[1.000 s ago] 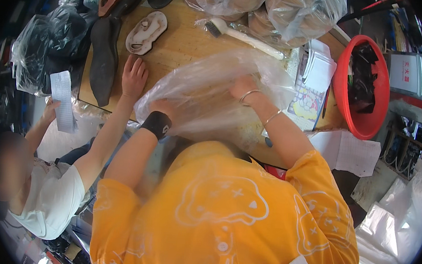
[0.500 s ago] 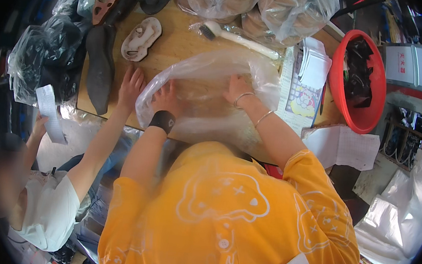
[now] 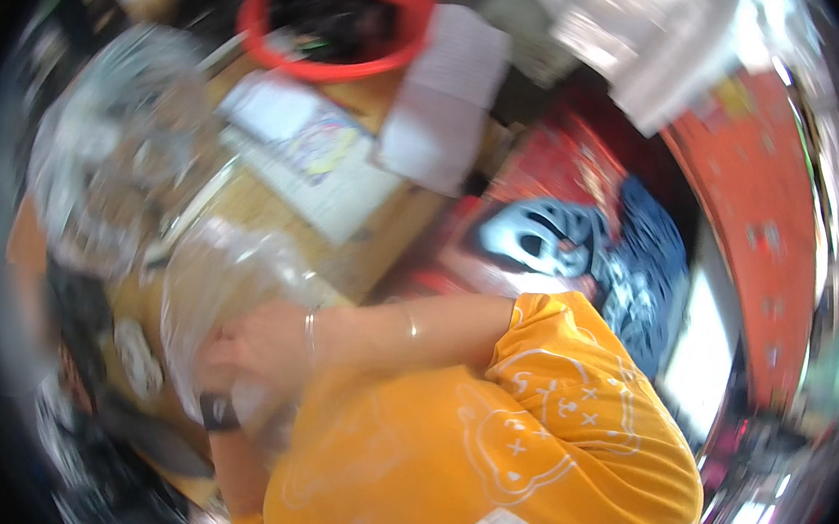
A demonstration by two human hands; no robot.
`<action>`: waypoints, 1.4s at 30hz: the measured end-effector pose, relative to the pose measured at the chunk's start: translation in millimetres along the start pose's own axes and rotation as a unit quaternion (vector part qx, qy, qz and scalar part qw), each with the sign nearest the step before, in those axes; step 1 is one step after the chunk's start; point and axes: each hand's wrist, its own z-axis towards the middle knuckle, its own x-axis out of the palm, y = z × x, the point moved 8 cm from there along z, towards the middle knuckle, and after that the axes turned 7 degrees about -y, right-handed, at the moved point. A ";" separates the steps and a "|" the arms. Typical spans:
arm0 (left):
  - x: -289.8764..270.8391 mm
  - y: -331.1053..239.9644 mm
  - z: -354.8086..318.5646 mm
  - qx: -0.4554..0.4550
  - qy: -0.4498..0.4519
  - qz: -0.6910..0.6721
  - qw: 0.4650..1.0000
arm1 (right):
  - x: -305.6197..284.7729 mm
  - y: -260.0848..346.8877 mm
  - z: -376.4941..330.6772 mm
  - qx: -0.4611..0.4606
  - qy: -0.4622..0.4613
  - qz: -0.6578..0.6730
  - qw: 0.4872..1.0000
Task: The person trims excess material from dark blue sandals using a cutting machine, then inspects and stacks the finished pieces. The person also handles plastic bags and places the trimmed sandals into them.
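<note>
**Both hands at a clear plastic bag on the wooden table**

The view is tilted and smeared with motion, so fine detail is lost. The person in the orange printed shirt leans over a wooden table. The right hand, with thin bangles at the wrist, rests on a big clear plastic bag that lies crumpled on the table just ahead of the body. The bag spreads out from under and around that hand, most of it lying above and to the left of the knuckles. The fingers seem curled into the film, but through the blur I cannot tell whether they are clamped on it or only pressing.

The left hand is mostly hidden behind the bag's lower edge; only a dark wristband and the forearm below it show clearly. Whether its fingers are apart or closed on the plastic I cannot tell.

Beyond the bag lie a printed sheet and a white paper, with a red basin at the far edge. More clear bags are heaped at the left.
</note>
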 end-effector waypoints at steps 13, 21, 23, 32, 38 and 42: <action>-58.6 -248.4 2.5 0.087 -0.099 -0.293 0.947 | -238.2 -127.6 -380.8 0.457 -0.192 -0.121 0.860; 86.9 -488.1 31.0 0.359 0.089 -0.046 0.928 | -220.0 -150.7 -379.1 0.521 0.038 -0.107 0.846; 87.4 -491.4 31.4 0.342 0.110 -0.005 0.933 | -224.3 -135.8 -372.7 0.453 -0.010 -0.169 0.875; 44.9 -498.3 -14.7 0.392 0.076 -0.181 0.899 | -225.0 -22.4 -378.5 0.321 -0.217 -0.345 0.855; 53.0 -488.9 -14.7 0.451 0.032 -0.160 0.877 | -211.6 -28.7 -367.8 0.323 -0.212 -0.390 0.836; 58.8 -486.4 -10.9 0.444 0.043 -0.173 0.878 | -203.1 -35.8 -345.5 0.264 -0.149 -0.404 0.863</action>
